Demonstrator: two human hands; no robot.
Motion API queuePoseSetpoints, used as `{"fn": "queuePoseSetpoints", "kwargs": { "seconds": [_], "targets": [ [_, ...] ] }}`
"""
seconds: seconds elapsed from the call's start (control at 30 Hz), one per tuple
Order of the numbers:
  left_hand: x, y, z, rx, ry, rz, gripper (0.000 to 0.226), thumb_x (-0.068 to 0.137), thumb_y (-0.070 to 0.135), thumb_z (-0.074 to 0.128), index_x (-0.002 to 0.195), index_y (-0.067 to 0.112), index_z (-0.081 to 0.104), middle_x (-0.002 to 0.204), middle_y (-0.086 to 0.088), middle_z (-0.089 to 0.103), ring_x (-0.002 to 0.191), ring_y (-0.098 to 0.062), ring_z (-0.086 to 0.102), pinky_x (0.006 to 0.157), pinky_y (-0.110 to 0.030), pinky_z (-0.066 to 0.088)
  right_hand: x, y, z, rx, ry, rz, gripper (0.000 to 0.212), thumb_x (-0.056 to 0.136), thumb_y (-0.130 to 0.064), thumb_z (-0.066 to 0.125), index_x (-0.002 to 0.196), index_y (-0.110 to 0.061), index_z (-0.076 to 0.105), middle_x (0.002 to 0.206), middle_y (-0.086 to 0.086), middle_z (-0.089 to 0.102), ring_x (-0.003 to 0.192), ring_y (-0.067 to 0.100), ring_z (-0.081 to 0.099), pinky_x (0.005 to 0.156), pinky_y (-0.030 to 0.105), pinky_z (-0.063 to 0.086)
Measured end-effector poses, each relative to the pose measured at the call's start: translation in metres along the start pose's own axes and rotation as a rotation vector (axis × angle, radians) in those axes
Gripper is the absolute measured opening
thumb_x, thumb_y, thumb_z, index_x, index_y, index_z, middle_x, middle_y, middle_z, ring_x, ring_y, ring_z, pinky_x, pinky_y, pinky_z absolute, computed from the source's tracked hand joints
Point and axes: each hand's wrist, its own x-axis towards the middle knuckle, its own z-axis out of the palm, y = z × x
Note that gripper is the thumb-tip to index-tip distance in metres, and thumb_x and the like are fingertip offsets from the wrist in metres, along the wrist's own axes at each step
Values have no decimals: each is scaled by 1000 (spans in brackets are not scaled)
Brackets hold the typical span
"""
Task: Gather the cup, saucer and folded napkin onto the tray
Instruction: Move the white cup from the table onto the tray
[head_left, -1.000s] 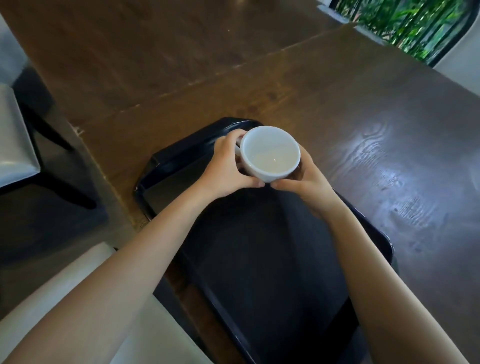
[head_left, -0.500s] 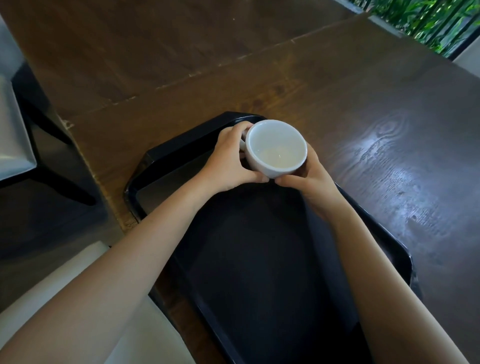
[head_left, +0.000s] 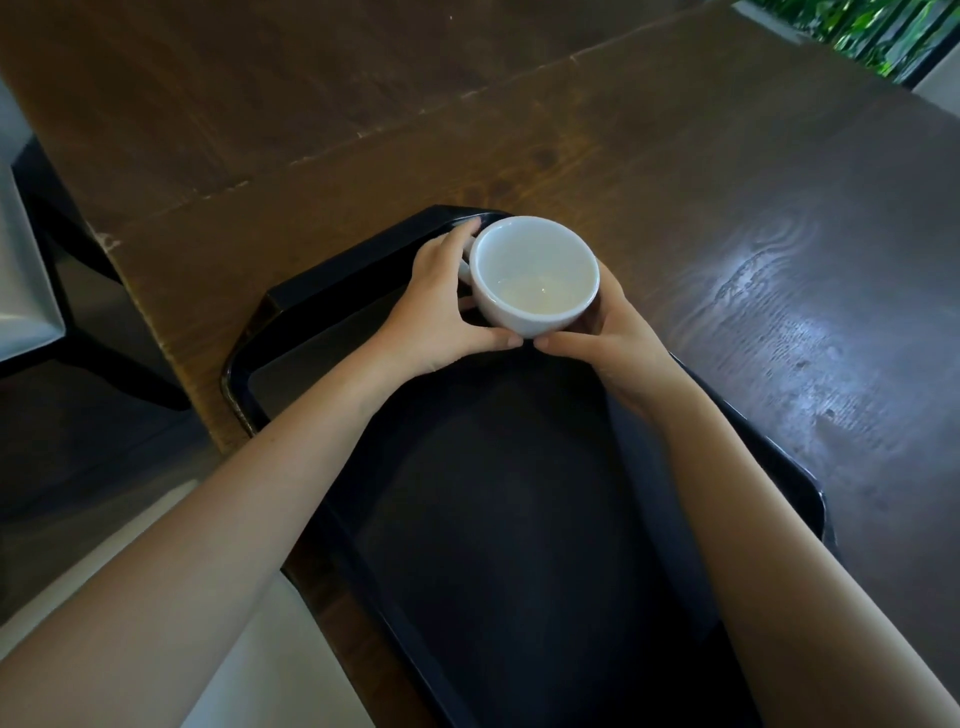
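White cup (head_left: 535, 280) cupped between left hand (head_left: 441, 306) and right hand (head_left: 613, 332), fingers wrapped round it, over far end of black tray (head_left: 332, 291); possibly lifted clear, hard to tell.

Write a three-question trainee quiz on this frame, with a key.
1. True or false: the cup is held with both hands.
2. Which task items are out of view? A) the cup B) the tray C) the saucer and napkin
3. Fill in: the cup sits over the tray's ____ end, far or near.

Key:
1. True: left hand and right hand cup its sides.
2. C
3. far
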Motion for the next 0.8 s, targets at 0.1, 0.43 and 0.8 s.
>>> {"fn": "queuePoseSetpoints", "kwargs": {
  "seconds": [0.1,0.43,0.8],
  "targets": [
    [-5,3,0,-5,-3,-7,113,63,18,85,147,25,10,154,-6,10,135,-10,17,72,13,24,-4,-4,-3,8,-8,30,92,67,1,73,144,-21,27,144,0,42,132,12,41,111,38,37],
    [-29,26,-27,305,-21,-202,93,76,38,73,147,29,14,154,-3,25,135,-22,35,106,-41,37,-36,-22,-31,-175,29,180,84,78,-4,71,146,-22,25,147,1,39,132,15,40,106,32,39],
    [-67,99,2,523,-446,-146,58,82,57,54,134,36,41,136,6,51,118,-14,52,95,-35,44,-105,-53,-77,-500,-114,283,71,83,-20,69,144,-20,32,149,-6,38,134,7,35,104,19,27]
  ]
}}
